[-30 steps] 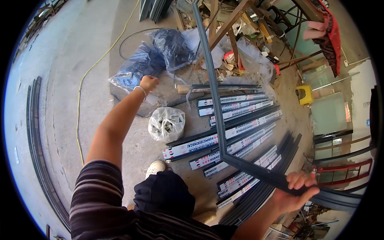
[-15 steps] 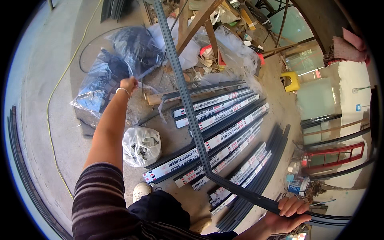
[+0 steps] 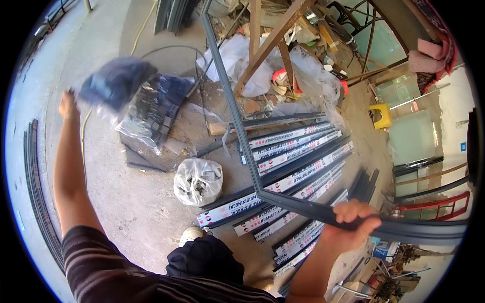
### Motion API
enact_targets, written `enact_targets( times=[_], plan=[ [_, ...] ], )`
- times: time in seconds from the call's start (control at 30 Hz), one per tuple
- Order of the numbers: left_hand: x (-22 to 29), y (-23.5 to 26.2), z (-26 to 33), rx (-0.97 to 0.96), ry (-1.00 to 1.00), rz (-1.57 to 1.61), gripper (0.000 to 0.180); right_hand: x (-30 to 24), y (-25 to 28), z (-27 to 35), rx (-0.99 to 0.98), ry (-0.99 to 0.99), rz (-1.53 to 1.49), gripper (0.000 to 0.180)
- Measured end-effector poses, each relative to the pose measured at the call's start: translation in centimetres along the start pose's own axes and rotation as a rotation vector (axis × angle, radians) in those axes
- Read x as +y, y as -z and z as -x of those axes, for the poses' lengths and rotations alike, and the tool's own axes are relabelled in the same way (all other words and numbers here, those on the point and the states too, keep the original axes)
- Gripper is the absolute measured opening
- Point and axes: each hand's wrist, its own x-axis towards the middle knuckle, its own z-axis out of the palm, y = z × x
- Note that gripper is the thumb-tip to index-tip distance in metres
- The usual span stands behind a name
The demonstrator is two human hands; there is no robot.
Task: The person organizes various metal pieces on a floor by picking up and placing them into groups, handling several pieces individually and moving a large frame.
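Observation:
My left hand (image 3: 67, 104) is stretched out to the far left, its fingers closed on the edge of a clear plastic bag (image 3: 117, 82) of dark pieces. That bag is blurred by motion and off the ground. Below and right of it, a second clear bag of dark pieces (image 3: 154, 112) lies on the floor. On the right, my right hand (image 3: 352, 221) is wrapped around one side of a dark grey metal frame (image 3: 235, 110). The frame's corner is above the stacked profiles, and its long side runs away toward the top.
Dark profiles with white printed film (image 3: 283, 180) lie side by side on the floor. Near my foot stands a white plastic bag of small offcuts (image 3: 198, 183). Wooden beams (image 3: 273, 43) and rubble fill the far side; a yellow stool (image 3: 379, 116) is at right. More profiles (image 3: 38, 187) lie far left.
My left hand has swung left, lifting one bag of dark pieces from beside the other. My right hand and the frame have shifted up a little in view.

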Motion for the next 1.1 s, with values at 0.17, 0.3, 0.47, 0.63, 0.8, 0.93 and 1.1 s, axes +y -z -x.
enact_targets(
  times=[0.17,0.3,0.47,0.63,0.8,0.93,1.1],
  plan=[
    [-2.7,16.9,12.1,-0.176,-0.281,-0.412,0.026,6.3,-6.8,-1.5,-0.083,0.057,-0.055,0.039],
    [3.5,12.4,31.6,-0.256,0.052,-0.295,0.015,9.9,-12.0,-1.7,-0.077,0.08,-0.015,0.037],
    [6.2,10.0,42.7,-0.57,0.069,-0.246,0.025,13.1,-13.3,0.6,-0.114,0.019,0.063,0.041],
    [9.3,7.9,44.7,-0.627,0.127,-0.173,0.025,16.7,-12.8,1.9,-0.149,-0.079,0.003,0.036],
    [10.3,5.9,46.9,-0.672,0.091,-0.103,0.019,20.7,-14.6,2.6,-0.088,-0.133,-0.011,0.027],
    [9.7,5.0,48.5,-0.721,0.087,-0.121,0.012,22.8,-15.5,1.8,-0.087,-0.129,0.086,0.029],
    [9.3,4.3,49.5,-0.76,0.219,-0.084,0.013,25.3,-16.4,1.7,-0.061,-0.109,0.092,0.032]
  ],
)
